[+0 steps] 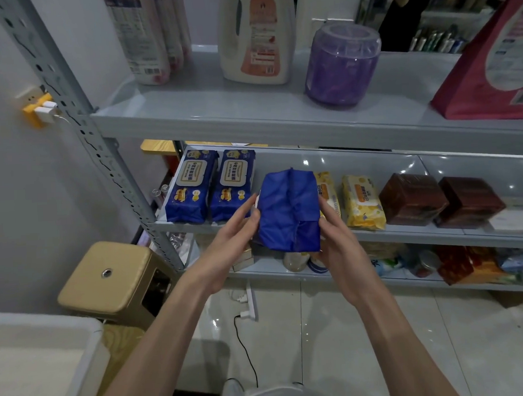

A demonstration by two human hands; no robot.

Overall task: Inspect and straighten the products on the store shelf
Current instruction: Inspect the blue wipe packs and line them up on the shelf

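The pack [288, 208], blue with its seam side facing the camera, is held upright in the air just in front of the middle shelf [407, 232]. The left grip [231, 229] pinches its left edge, thumb on the near face and fingers behind. The right grip [341, 242] clasps the right edge and lower corner. On that shelf, two blue packs [190, 189] lie to the left, with yellow packs [362, 206] and brown boxes [411, 197] to the right. On the upper shelf [219, 109] stand a jug [255, 37] and a purple jar [341, 63].

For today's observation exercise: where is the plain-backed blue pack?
Head view, centre: left hand and right hand hold the pack before the middle shelf, between shelved blue packs and yellow packs.
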